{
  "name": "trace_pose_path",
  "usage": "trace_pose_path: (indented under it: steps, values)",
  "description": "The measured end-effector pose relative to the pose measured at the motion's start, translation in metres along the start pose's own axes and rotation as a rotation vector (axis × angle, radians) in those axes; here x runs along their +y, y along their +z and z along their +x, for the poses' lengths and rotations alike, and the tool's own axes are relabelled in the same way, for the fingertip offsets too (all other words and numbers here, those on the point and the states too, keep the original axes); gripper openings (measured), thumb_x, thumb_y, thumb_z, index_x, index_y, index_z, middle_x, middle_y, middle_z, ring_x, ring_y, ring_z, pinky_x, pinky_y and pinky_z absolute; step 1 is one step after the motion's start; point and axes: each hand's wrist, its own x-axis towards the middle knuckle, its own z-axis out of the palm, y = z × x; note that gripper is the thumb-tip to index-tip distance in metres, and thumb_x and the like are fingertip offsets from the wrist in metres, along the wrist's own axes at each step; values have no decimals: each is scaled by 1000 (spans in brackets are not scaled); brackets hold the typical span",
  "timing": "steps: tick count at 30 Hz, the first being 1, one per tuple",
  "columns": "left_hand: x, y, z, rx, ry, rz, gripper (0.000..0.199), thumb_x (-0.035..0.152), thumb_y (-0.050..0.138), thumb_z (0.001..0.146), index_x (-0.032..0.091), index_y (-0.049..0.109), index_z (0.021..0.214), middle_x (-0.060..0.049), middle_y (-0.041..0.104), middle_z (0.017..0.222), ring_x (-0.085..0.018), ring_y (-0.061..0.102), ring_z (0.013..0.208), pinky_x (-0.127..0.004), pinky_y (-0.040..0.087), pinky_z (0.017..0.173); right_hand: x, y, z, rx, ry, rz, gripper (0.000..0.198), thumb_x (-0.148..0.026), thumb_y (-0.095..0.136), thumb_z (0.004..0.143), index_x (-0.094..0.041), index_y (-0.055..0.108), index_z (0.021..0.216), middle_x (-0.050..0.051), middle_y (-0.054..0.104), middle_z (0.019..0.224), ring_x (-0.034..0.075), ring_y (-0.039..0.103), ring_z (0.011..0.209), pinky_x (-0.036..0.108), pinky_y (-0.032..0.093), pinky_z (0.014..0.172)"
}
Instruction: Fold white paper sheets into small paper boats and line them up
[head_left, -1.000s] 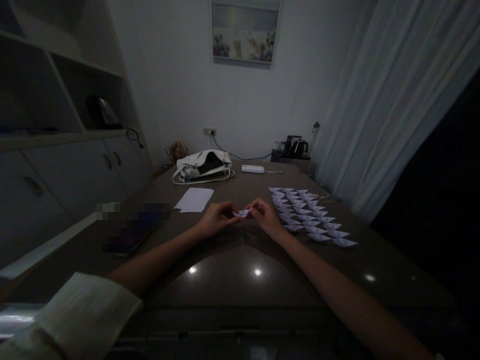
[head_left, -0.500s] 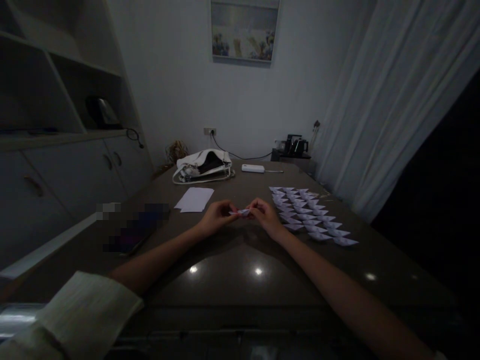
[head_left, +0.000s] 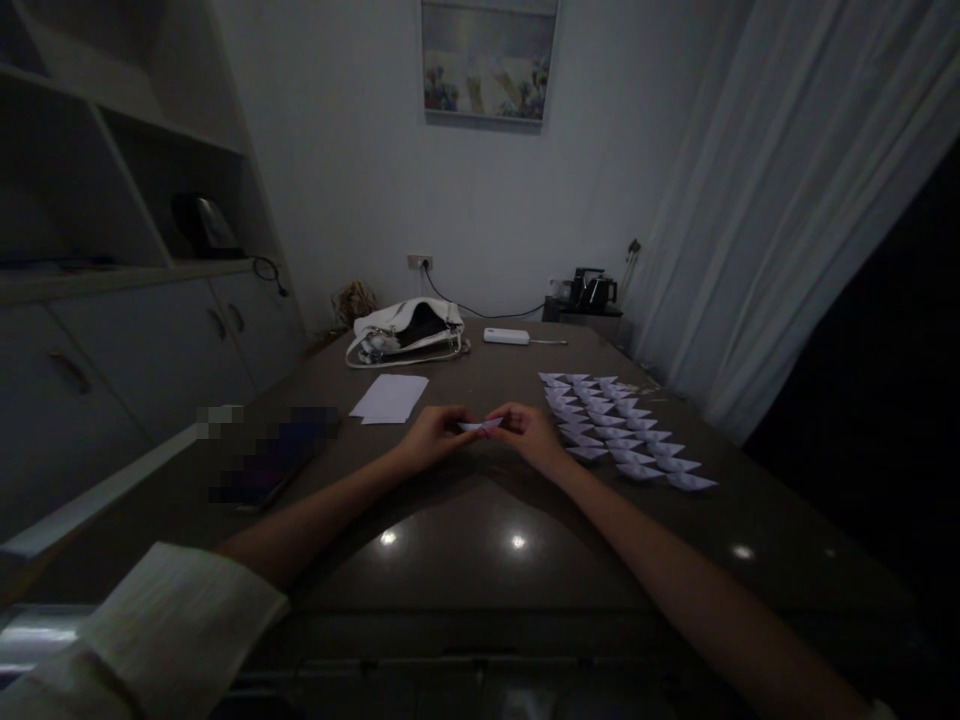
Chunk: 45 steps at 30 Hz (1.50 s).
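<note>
A small folded white paper boat point(head_left: 478, 426) is pinched between my two hands, just above the dark tabletop. My left hand point(head_left: 435, 438) grips its left end between thumb and fingers. On the other side, my right hand point(head_left: 527, 434) has closed on its right end. The fingers cover much of the boat, so its exact folds are hard to see. To the right stand several finished paper boats point(head_left: 616, 433) in close rows. A small stack of white paper sheets point(head_left: 390, 398) lies beyond my left hand.
A white handbag point(head_left: 409, 330) rests at the table's far side, beside a white power bank point(head_left: 506, 337) with a short cable. At the left lies a dark, blurred-out object point(head_left: 281, 455). A black kettle point(head_left: 596, 290) stands past the table's far right corner.
Both hands stay in about the same place around the paper boat. The right fingers have shifted slightly, with the thumb now lower and straighter along the boat's edge.
</note>
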Motion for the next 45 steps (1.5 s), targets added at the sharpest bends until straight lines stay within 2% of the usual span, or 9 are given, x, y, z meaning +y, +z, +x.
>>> trace_pose_path:
  steps: [7, 10, 15, 18, 21, 24, 29, 41, 45]
  values:
    - [-3, 2, 2, 43, -60, -142, 38, 46, 66, 73, 10, 64, 85, -5, 65, 76, -16, 59, 68, -23, 44, 59, -2, 2, -1, 19, -10, -12, 29, -35, 74, 64, -16, 62, 82, 4, 67, 78, 15, 63, 70, 27, 49, 66]
    - [-3, 4, 3, 71, -79, -261, 39, 43, 71, 69, 10, 61, 87, -6, 65, 79, -16, 60, 71, -25, 46, 63, -3, 3, -2, -25, -11, -54, 28, -37, 70, 69, -15, 63, 85, 2, 66, 73, 14, 61, 64, 25, 48, 62]
    - [-1, 4, 4, 118, -127, -313, 43, 41, 76, 61, 9, 60, 86, -6, 65, 80, -16, 60, 71, -26, 46, 64, -2, 1, -3, -91, -19, -125, 29, -43, 63, 76, -14, 63, 75, 0, 61, 61, 12, 56, 55, 23, 43, 54]
    - [-1, 4, 5, 79, -207, -353, 48, 46, 73, 62, 9, 62, 91, -6, 67, 80, -15, 60, 68, -25, 45, 61, -1, 0, -2, -60, -47, -142, 29, -43, 63, 76, -14, 61, 71, 0, 60, 60, 11, 54, 54, 22, 41, 53]
    - [-2, 3, 5, 5, -262, -356, 46, 52, 68, 67, 9, 64, 81, -3, 64, 65, -13, 57, 58, -23, 42, 55, 0, -1, -1, -38, -40, -142, 30, -44, 64, 75, -15, 60, 68, 0, 60, 59, 11, 54, 53, 22, 41, 52]
    - [-2, 3, 6, 14, -240, -340, 45, 54, 67, 66, 9, 63, 70, -1, 61, 59, -11, 55, 55, -21, 40, 53, -2, -1, 0, -36, -22, -119, 30, -45, 64, 74, -15, 60, 69, 0, 60, 59, 11, 54, 53, 22, 42, 53]
    - [2, 3, 5, 50, -248, -314, 47, 58, 65, 67, 11, 61, 66, -2, 62, 57, -12, 55, 53, -22, 42, 52, -5, 2, -1, -16, -1, -76, 32, -46, 65, 72, -15, 60, 68, 0, 62, 60, 12, 55, 55, 23, 44, 55]
    - [3, -1, 4, -13, -223, -361, 47, 56, 62, 71, 9, 69, 73, -5, 66, 62, -12, 54, 53, -22, 43, 55, -1, -2, 3, -10, 50, -10, 37, -51, 72, 62, -15, 62, 64, 0, 61, 55, 11, 54, 50, 23, 44, 51]
    - [2, -3, 5, 26, -231, -377, 48, 58, 65, 66, 10, 68, 71, -6, 67, 63, -13, 55, 53, -24, 45, 55, 0, -3, 3, -13, 66, 28, 40, -54, 67, 67, -14, 66, 69, 2, 66, 63, 11, 56, 52, 22, 46, 52]
